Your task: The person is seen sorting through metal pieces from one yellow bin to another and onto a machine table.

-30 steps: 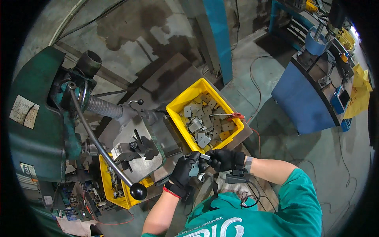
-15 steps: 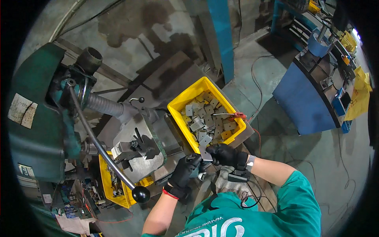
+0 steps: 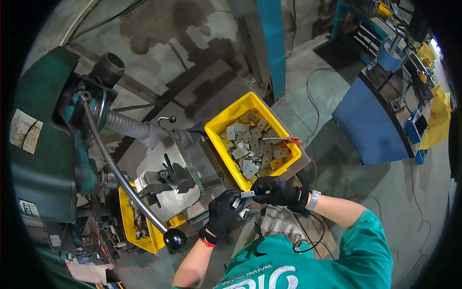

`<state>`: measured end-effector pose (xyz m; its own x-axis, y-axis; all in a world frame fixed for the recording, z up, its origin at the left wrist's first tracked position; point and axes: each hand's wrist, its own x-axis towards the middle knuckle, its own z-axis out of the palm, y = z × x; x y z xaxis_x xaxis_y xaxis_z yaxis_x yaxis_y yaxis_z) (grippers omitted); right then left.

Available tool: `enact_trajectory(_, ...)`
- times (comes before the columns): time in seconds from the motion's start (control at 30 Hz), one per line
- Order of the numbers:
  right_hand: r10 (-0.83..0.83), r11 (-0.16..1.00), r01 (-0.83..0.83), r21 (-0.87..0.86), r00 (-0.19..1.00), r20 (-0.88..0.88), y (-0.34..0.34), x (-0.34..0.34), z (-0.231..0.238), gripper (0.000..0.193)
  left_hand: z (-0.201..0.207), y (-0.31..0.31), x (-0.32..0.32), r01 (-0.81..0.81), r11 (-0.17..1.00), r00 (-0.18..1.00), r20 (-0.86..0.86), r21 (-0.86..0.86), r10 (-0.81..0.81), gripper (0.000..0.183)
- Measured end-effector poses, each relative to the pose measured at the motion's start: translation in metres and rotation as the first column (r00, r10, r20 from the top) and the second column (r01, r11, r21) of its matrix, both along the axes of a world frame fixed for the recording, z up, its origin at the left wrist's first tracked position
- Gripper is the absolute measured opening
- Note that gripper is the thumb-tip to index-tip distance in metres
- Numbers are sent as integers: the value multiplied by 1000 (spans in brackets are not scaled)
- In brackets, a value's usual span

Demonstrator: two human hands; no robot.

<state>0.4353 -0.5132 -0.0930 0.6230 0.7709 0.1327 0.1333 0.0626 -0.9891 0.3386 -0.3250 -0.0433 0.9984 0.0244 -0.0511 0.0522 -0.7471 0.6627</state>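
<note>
A small grey metal bracket is between my two black-gloved hands, just below the near corner of a yellow bin. My right hand is closed on the bracket's right end. Close by on the left, my left hand is closed with its fingertips against a metal piece; whether this belongs to the same bracket I cannot tell. Many similar metal brackets lie loose in the bin. Red-handled pliers rest across the bin's right side.
A green drilling machine stands at left, its long lever ending in a black ball knob near my left forearm. A clamp fixture sits on its metal table. Below is a second yellow bin. Far right stands a blue workbench.
The bracket has turned from showing its broad face to lying nearly edge-on. My left hand has shifted slightly left; my right hand stays close to where it was.
</note>
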Motion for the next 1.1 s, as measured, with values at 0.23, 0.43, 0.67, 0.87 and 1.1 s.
enact_trajectory(0.23, -5, 999, 1, 46, 998, 69, 0, -2, -7, 18, 7, -1, -1, 45, 994, 995, 79, 102, -54, 27)
enact_trajectory(0.43, -12, 998, 11, -55, 1000, -25, 1, -5, -9, 17, 13, -6, -4, -53, 997, 997, -58, 47, 55, 25)
enact_trajectory(0.67, -38, 971, 20, -238, 997, -74, 21, -15, 5, 18, -32, 11, -15, -488, 596, 868, -280, -638, 411, 26)
enact_trajectory(0.87, 103, 926, -202, -319, 948, -301, 52, -15, 11, 19, -24, 11, -7, -447, 680, 894, -316, -581, 318, 19)
enact_trajectory(1.1, 237, 895, -405, -185, 784, -573, 66, -5, -73, 18, -45, 34, -35, -360, 717, 930, -290, -597, 226, 20)
